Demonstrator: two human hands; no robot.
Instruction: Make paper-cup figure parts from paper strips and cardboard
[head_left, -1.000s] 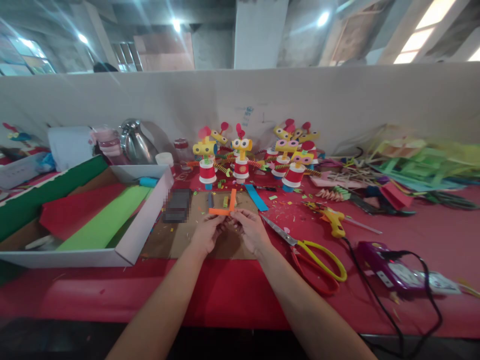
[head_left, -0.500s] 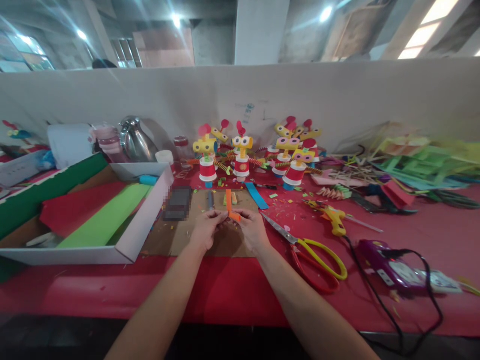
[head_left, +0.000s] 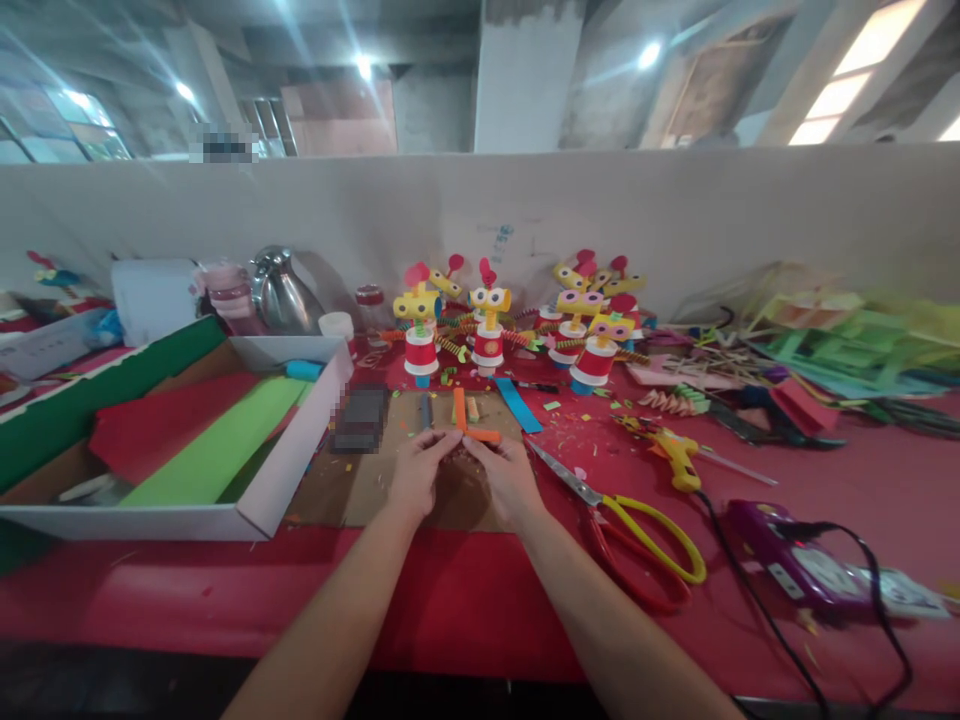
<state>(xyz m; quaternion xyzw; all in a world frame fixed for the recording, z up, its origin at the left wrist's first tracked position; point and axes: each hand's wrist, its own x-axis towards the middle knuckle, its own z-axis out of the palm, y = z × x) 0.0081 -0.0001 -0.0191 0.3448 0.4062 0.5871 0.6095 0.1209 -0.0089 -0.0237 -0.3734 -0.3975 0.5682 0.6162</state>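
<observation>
Two narrow orange paper strips [head_left: 482,436] meet at a right angle between my fingertips, one arm pointing away from me and the other to the right. My left hand [head_left: 418,468] pinches the corner where they meet. From the other side, my right hand [head_left: 504,470] grips the corner and the sideways arm, thumb and fingers closed. Both hands are just above a brown cardboard sheet [head_left: 360,500]. Behind them lie a small yellowish folded paper piece [head_left: 472,408], a grey stick [head_left: 426,411] and a blue paper strip [head_left: 519,405].
Large scissors [head_left: 611,510] lie right of the cardboard, near a yellow glue gun [head_left: 675,455] and a purple power box [head_left: 787,555] with a cord. An open box [head_left: 292,470] of coloured paper stands left. Several paper-cup figures [head_left: 491,335] line the back.
The orange arm in my right hand has swung out from a slanting position to lie straight to the right. My view has tilted up slightly.
</observation>
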